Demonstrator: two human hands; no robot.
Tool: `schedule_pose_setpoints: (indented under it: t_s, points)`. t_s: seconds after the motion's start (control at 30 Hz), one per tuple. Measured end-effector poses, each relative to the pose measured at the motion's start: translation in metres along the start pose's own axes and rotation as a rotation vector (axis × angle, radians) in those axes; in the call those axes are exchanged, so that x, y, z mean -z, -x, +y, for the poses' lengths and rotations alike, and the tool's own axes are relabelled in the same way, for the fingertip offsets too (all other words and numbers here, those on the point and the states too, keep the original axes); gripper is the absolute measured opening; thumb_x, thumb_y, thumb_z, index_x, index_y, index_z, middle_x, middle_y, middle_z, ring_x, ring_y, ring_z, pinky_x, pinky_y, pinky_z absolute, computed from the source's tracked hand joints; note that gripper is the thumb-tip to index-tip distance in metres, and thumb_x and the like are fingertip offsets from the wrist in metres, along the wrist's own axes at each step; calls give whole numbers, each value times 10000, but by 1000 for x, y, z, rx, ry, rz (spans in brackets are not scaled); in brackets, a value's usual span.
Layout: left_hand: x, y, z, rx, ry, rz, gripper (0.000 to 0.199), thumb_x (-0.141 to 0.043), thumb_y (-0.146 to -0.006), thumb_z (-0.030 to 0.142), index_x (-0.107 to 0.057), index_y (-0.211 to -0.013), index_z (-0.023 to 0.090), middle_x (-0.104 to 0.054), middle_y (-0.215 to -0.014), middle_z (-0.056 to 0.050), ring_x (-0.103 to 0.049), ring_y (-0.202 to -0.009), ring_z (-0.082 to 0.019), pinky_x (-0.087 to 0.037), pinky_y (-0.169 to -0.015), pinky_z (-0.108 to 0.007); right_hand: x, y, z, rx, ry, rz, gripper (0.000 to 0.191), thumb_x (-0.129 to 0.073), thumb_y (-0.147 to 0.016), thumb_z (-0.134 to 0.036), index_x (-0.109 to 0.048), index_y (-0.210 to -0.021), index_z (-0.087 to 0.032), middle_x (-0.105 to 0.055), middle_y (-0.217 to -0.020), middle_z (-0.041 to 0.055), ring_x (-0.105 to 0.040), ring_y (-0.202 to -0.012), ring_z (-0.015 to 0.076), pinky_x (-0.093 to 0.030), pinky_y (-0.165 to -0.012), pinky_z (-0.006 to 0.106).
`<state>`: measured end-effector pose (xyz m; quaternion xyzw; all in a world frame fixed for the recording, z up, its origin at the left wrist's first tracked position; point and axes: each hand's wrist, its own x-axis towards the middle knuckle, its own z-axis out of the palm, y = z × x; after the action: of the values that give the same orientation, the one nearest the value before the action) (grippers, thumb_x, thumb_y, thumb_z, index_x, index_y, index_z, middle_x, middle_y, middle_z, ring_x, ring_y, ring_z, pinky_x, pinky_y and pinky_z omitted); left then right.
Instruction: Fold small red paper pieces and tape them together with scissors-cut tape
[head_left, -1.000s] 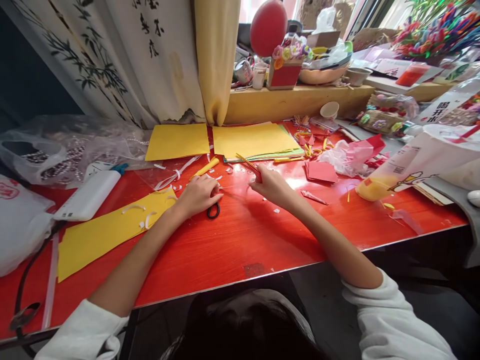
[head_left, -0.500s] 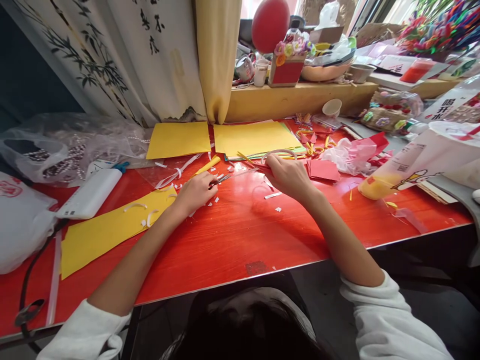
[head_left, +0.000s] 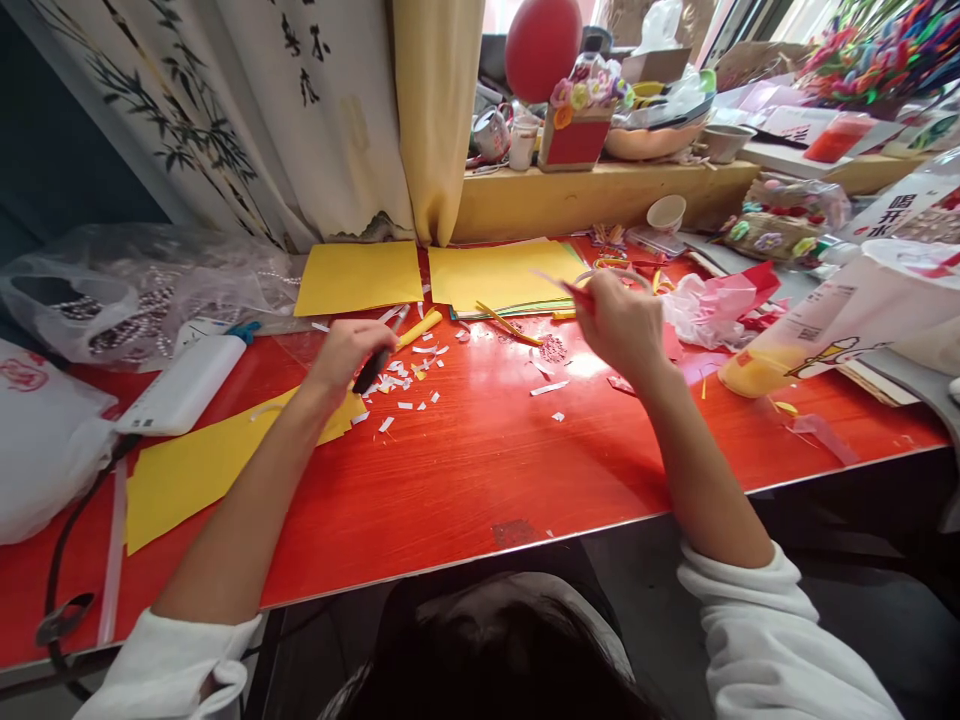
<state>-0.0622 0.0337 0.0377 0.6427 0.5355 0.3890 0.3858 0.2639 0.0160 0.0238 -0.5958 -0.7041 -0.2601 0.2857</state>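
Observation:
My left hand [head_left: 349, 355] is closed around a slim tool with a black handle [head_left: 371, 371] and a thin metal tip; its exact kind is not clear. Below it lie white paper scraps [head_left: 394, 380] and a long yellow paper sheet [head_left: 195, 470], partly covered by my forearm. A rolled yellow piece [head_left: 421, 328] rests just right of the fingers. My right hand [head_left: 621, 320], raised over the table, pinches a small red piece [head_left: 577, 294] with a pale thin strip sticking out to the left. A whitish curved band [head_left: 626, 275] shows behind its knuckles.
Yellow sheets [head_left: 360, 278] and a paper stack [head_left: 502, 272] lie at the back. A white power bank [head_left: 184, 385] and plastic bags [head_left: 45, 450] are at left. At right stand crumpled pink wrap [head_left: 720, 305] and a tilted drink cup [head_left: 810, 320].
My left hand has moved left and the tool has turned its tip up and away. The right hand has moved right and up with the red piece, uncovering a yellow stick and reddish crumbs.

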Motion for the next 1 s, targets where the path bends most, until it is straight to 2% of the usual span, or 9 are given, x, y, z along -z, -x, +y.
schedule_pose_setpoints:
  t_s: [0.07, 0.17, 0.27, 0.33, 0.43, 0.57, 0.77, 0.9, 1.0]
  points:
    - [9, -4, -4, -5, 10, 50, 174, -552, -688, 290, -563, -594, 144, -516, -572, 16, -422, -533, -88, -290, -497, -232, -1, -3, 12, -143, -111, 75, 108, -468, -883, -286, -445, -819, -202, -572, -744, 44, -532, -658, 194, -326, -592, 309]
    - [8, -6, -9, 46, -254, -74, 196, -577, -692, 338, -617, -653, 150, -522, -569, 10, -417, -524, -96, -290, -510, -242, -3, -4, 9, -289, -429, 158, 233, -554, -836, -287, -355, -729, -228, -496, -653, -1, -505, -608, 168, -359, -583, 309]
    - [-6, -2, -11, 51, -660, -185, 351, -571, -729, 497, -629, -620, 169, -576, -601, -34, -505, -565, -157, -340, -559, -284, -4, -1, -17, -292, -936, 30, 314, -560, -849, -336, -308, -692, -235, -471, -625, -30, -490, -526, 119, -368, -520, 278]
    - [-16, 4, -8, -71, -758, -10, 381, -491, -806, 516, -669, -810, 179, -638, -855, -79, -583, -774, -219, -405, -682, -313, -1, 3, -39, -278, -1221, -132, 360, -581, -842, -363, -284, -688, -233, -504, -645, -34, -522, -511, 103, -370, -494, 262]
    - [-26, 17, 7, -354, -534, 202, 398, -407, -895, 458, -593, -1090, 166, -591, -1114, -97, -564, -1001, -200, -420, -882, -299, 6, 9, -64, -203, -1412, -355, 385, -608, -832, -368, -284, -684, -222, -537, -687, -28, -571, -564, 103, -395, -529, 263]
    - [-32, 33, 27, -464, -299, 31, 459, -371, -903, 530, -616, -1084, 186, -618, -1133, -61, -525, -1111, -189, -370, -991, -313, 15, 14, -77, -102, -1383, -471, 295, -560, -868, -366, -361, -713, -213, -564, -701, -12, -577, -676, 130, -441, -706, 324]
    - [-29, 26, 25, -53, 176, -173, 845, -72, -836, 712, -687, -851, 133, -685, -792, -99, -637, -691, -168, -488, -708, -300, 14, 15, -74, -43, -1215, -463, 204, -498, -901, -338, -458, -762, -195, -560, -748, 14, -524, -703, 140, -416, -661, 313]
    - [-26, 23, 23, -55, 160, -166, 627, -391, -799, 693, -667, -922, 144, -659, -766, -64, -604, -661, -136, -466, -627, -254, 11, 16, -72, -48, -1193, -461, 164, -497, -902, -328, -482, -814, -191, -544, -723, -1, -504, -674, 130, -408, -645, 305]
    - [-30, 27, 23, -77, 50, -271, 441, -650, -718, 531, -648, -957, 159, -630, -760, -23, -552, -641, -105, -431, -586, -219, 13, 16, -73, -52, -1195, -461, 149, -497, -902, -304, -483, -810, -187, -539, -732, -4, -489, -667, 120, -394, -639, 299]
